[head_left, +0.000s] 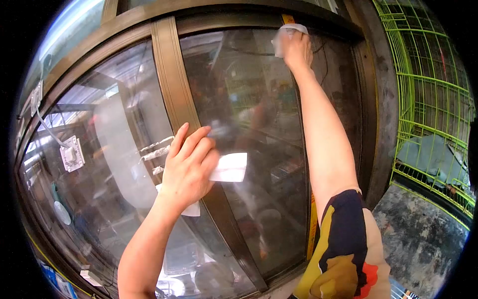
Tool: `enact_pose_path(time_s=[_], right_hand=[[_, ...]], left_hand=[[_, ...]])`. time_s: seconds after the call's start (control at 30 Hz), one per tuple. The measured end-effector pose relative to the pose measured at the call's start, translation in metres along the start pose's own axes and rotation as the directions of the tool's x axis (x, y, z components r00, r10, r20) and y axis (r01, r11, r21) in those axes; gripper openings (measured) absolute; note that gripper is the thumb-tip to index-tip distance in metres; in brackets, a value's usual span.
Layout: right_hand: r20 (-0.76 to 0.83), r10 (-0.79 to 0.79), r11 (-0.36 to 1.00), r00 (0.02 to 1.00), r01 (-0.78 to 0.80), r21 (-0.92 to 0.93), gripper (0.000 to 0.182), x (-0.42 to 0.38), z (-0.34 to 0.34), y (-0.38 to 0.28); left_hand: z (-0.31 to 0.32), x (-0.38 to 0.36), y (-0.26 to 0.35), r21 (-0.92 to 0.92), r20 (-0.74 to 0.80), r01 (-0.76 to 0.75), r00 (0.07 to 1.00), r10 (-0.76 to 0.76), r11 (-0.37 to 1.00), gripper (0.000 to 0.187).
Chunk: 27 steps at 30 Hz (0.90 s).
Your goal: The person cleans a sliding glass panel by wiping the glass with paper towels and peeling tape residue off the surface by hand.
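My right hand [298,49] is raised to the upper right of the dark glass pane [249,114]. Its fingers are bent over a crumpled white tissue [279,44] at the pane's top edge. Lower down, my left hand [191,162] is by the brown upright window frame [172,74], fingers loosely curled. A folded white tissue [230,167] sticks out from under its palm on the right side, and another white edge shows below the wrist. The left thumb is hidden. Reflections run across the glass.
Green wire cages [430,74] stand at the right, above a stained grey surface [416,234]. A white socket with a cable [72,155] is seen at the left pane. Yellow strips [312,224] run along the pane's right edge.
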State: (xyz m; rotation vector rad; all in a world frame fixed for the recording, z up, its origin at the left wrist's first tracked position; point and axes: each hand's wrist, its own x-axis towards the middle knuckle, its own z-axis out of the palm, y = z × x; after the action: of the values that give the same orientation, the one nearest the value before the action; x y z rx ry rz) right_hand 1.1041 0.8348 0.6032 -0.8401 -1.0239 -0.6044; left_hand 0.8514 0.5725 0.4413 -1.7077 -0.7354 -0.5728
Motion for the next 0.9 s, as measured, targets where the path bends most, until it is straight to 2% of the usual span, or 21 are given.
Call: enact_pose_path(time_s=[0.17, 0.23, 0.37, 0.5, 0.57, 0.6, 0.67, 0.77, 0.83, 0.9], right_hand=[[0.053, 0.050, 0.995, 0.997, -0.045, -0.087, 0.048, -0.005, -0.007, -0.004], [0.032, 0.055, 0.995, 0.998, -0.052, -0.084, 0.047, -0.036, -0.018, 0.002], [0.132, 0.186, 0.978, 0.974, -0.170, -0.122, 0.041, -0.105, -0.050, 0.014], [0.173, 0.196, 0.966, 0.965, -0.161, -0.201, 0.040, -0.183, -0.075, 0.040], [0.224, 0.228, 0.961, 0.948, -0.181, -0.210, 0.040, -0.196, -0.086, 0.042], [0.251, 0.244, 0.958, 0.937, -0.192, -0.214, 0.040, -0.197, -0.089, 0.041], [0.190, 0.168, 0.970, 0.967, -0.127, -0.209, 0.040, -0.178, -0.078, 0.039], [0.178, 0.095, 0.986, 0.979, -0.068, -0.153, 0.041, -0.109, -0.059, 0.020], [0.171, 0.104, 0.987, 0.980, -0.080, -0.141, 0.043, -0.062, -0.044, 0.004], [0.084, 0.184, 0.977, 0.979, -0.173, -0.122, 0.048, -0.031, -0.018, -0.010]], left_hand=[[0.001, -0.001, -0.001, 0.005, 0.000, -0.004, 1.000, 0.004, 1.000, 0.020], [-0.001, -0.001, 0.000, 0.002, 0.008, -0.004, 1.000, 0.004, 1.000, 0.020], [-0.001, -0.001, 0.000, -0.004, 0.007, -0.010, 1.000, 0.010, 1.000, 0.020], [-0.001, -0.001, -0.001, -0.011, 0.000, -0.015, 1.000, 0.015, 1.000, 0.021], [-0.002, -0.001, 0.000, -0.012, 0.003, -0.009, 1.000, 0.009, 1.000, 0.022], [-0.003, -0.001, 0.000, -0.011, 0.006, -0.006, 1.000, 0.006, 1.000, 0.022], [-0.004, 0.000, 0.000, -0.007, 0.016, -0.011, 1.000, 0.011, 1.000, 0.023], [-0.003, 0.000, -0.001, -0.009, 0.017, -0.015, 1.000, 0.015, 1.000, 0.023], [-0.003, 0.000, -0.001, -0.009, 0.012, -0.012, 1.000, 0.012, 1.000, 0.023], [-0.001, 0.000, -0.001, -0.006, 0.009, -0.016, 1.000, 0.016, 1.000, 0.022]])
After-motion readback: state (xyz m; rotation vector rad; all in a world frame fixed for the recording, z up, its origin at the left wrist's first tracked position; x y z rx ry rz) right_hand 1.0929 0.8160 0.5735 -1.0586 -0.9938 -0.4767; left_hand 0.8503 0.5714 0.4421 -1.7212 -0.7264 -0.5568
